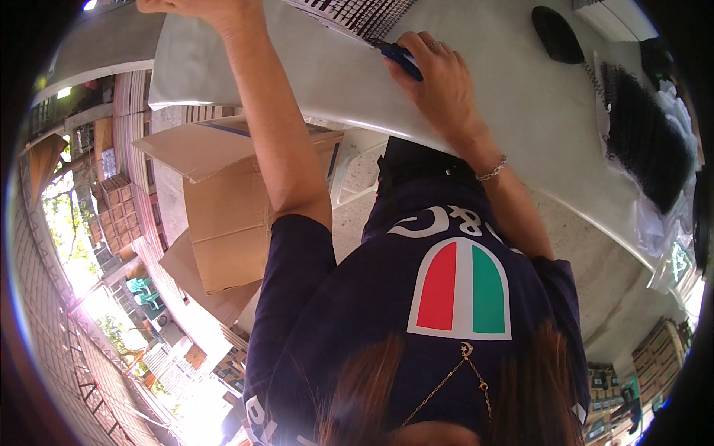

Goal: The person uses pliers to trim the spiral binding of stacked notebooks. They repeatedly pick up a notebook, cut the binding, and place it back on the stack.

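Note:
My right hand (439,78) is closed around the handles of a small blue-handled hand tool that looks like nippers (401,59). The tool's dark tip points at the edge of a dark grid-patterned sheet or panel (355,16) with a pale side, lying on the table (476,18). My left hand (204,7) reaches to the top edge, left of the grid piece. Most of its fingers are cut off by the picture's edge, so what it holds, if anything, is hidden.
An open cardboard box (223,215) stands left of me, below the table edge. On the table's right lie a black oval object (558,35), black mesh-like material (643,134) and clear plastic wrapping (658,230). Stacked boxes (662,357) stand at lower right.

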The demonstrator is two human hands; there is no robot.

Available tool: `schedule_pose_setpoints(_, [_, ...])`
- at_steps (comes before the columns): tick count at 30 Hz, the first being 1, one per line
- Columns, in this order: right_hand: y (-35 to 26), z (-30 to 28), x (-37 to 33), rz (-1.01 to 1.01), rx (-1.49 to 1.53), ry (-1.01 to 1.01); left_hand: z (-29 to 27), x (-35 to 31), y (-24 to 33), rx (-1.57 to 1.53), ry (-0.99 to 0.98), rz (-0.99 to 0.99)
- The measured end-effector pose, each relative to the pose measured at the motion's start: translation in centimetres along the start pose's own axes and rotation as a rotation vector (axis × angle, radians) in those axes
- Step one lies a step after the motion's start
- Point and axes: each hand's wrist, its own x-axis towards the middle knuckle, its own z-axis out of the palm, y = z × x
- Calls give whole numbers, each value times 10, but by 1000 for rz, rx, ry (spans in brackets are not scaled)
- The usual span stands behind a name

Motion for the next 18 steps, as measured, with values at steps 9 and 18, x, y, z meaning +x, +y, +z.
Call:
schedule_pose_setpoints(9, [1,-20,10,-33,-24,-82,-6,7,0,54,-47,104])
schedule_pose_setpoints(18, [1,-1,-11,-59,-179,108,-3,-1,-3,122,21,-24])
